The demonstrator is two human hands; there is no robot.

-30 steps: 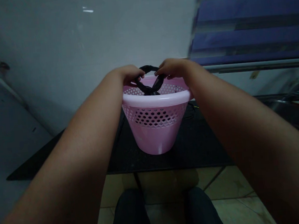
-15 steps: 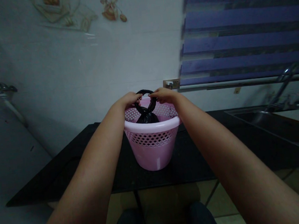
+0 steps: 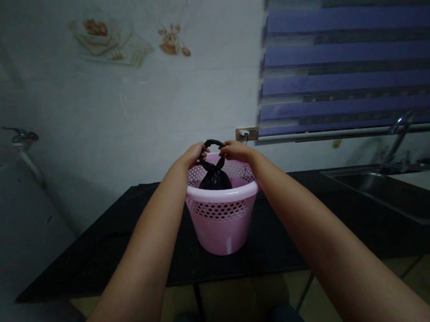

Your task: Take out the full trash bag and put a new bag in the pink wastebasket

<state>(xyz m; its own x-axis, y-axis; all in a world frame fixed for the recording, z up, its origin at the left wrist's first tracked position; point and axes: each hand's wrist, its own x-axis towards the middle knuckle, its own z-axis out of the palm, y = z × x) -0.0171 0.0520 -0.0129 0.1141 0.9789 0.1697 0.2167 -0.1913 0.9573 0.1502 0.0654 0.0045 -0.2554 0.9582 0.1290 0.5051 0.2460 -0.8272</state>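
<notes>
A pink plastic basket with a perforated upper band stands upright on the dark counter in the middle of the view. Inside it is a black plastic bag, its top gathered and twisted into a loop that rises above the rim. My left hand pinches the left side of this loop. On the opposite side my right hand grips the loop with its fingers closed. Both hands are above the basket's far part. What the bag contains is hidden.
The black countertop runs along a tiled wall. A metal sink with a faucet lies to the right. A wall socket with a plug is behind the basket. At far left are a wall tap and a pale appliance.
The whole view has tilted up slightly, so the basket and counter appear lower. Both hands keep hold of the bag's loop, which looks a little narrower.
</notes>
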